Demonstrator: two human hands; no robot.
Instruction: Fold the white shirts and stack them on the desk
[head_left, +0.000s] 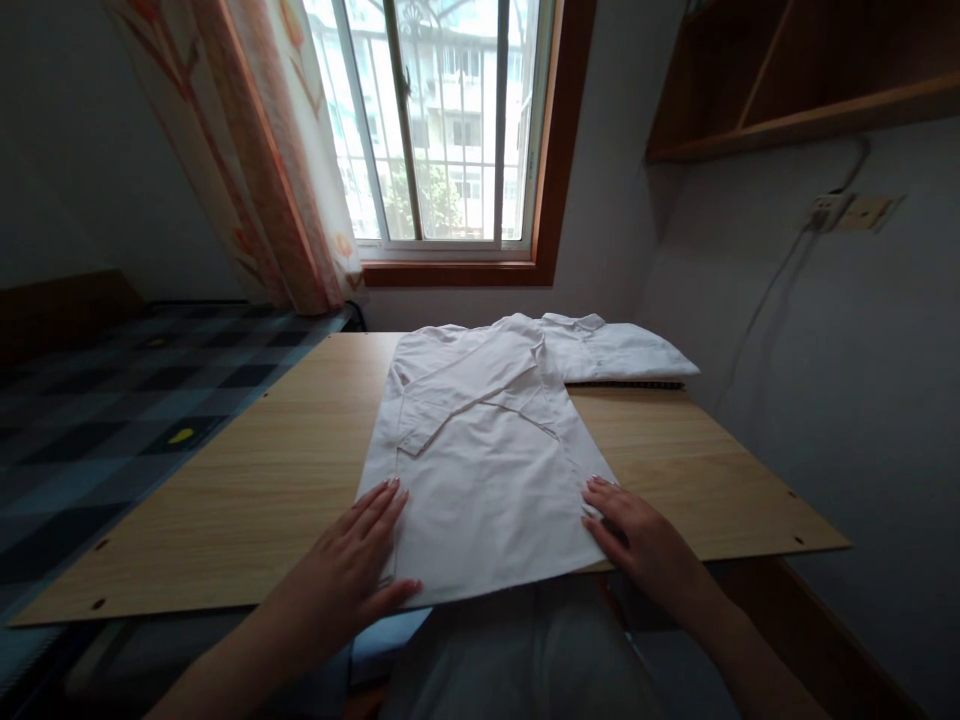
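Observation:
A white shirt (480,500) lies on a wooden board, its hem toward me. Both sleeves (465,385) are folded inward across its upper part. My left hand (367,550) rests on the shirt's left edge near the hem, fingers stretched out and thumb apart. On the opposite edge, my right hand (626,530) touches the fabric with its fingers slightly bent and thumb apart. A small raised bit of cloth shows between that thumb and the fingers. At the board's far right lies a folded white collared shirt (607,345).
The wooden board (277,480) has a near edge just in front of me. A bed with a checked cover (150,400) is at the left. A curtain (262,150) hangs by the barred window (450,130). On the right wall are a shelf (825,110) and a socket with a cord (829,212).

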